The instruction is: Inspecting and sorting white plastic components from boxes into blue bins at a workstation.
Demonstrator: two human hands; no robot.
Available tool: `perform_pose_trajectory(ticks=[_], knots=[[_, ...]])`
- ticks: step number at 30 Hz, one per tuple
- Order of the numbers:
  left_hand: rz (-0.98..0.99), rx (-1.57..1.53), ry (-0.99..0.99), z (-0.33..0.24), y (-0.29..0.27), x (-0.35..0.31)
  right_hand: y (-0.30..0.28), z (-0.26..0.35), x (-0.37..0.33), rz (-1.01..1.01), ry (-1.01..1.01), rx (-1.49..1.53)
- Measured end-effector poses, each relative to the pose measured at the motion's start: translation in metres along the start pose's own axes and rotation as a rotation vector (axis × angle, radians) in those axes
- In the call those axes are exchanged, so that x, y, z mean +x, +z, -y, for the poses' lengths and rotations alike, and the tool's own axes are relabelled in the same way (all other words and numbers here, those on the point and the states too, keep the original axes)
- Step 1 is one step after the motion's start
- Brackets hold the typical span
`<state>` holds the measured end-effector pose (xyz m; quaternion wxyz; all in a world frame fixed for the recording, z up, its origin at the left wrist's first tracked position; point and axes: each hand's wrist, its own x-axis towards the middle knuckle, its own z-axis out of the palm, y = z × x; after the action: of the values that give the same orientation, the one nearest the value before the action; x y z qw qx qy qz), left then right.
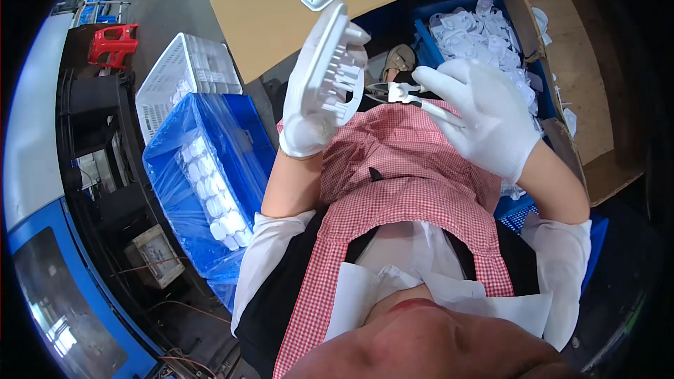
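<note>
My left hand, in a white glove, holds up a white moulded plastic part with small pegs on its inner face, tilted on edge. My right hand, also gloved, grips small cutting pliers with white handles. The pliers' jaws point left toward the lower edge of the part, close to it. Both hands are above my lap, which is covered by a red-and-white checked apron.
A blue crate lined with plastic holds stacked white parts at my left, with a white basket behind it. A blue bin of loose white parts lies ahead right, by a cardboard box. More parts rest on a cardboard sheet.
</note>
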<state>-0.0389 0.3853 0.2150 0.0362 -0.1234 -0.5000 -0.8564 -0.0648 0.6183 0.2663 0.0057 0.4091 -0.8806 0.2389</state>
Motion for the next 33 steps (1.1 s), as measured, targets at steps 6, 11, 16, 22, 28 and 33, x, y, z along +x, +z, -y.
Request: perform_pose_trajectory(ticks=[6, 11, 16, 22, 28, 33], knots=[[-0.068, 0.094, -0.229, 0.005, -0.004, 0.006, -0.006, 0.009, 0.012, 0.14, 0.0, -0.084], [0.014, 0.277, -0.017, 0.003, 0.003, 0.001, -0.003, 0.012, 0.019, 0.282, 0.08, -0.126], [-0.086, 0.305, -0.113, 0.008, 0.002, 0.005, 0.005, 0.013, 0.025, 0.441, 0.125, -0.192], [-0.033, 0.312, -0.157, 0.026, -0.01, 0.009, 0.016, 0.0, 0.036, 0.556, 0.131, -0.189], [-0.013, 0.321, -0.273, 0.053, -0.027, 0.016, 0.039, -0.027, 0.038, 0.586, 0.146, -0.129], [-0.236, -0.018, -0.248, 0.081, -0.055, 0.032, 0.066, -0.064, 0.033, 0.321, 0.281, 0.254]])
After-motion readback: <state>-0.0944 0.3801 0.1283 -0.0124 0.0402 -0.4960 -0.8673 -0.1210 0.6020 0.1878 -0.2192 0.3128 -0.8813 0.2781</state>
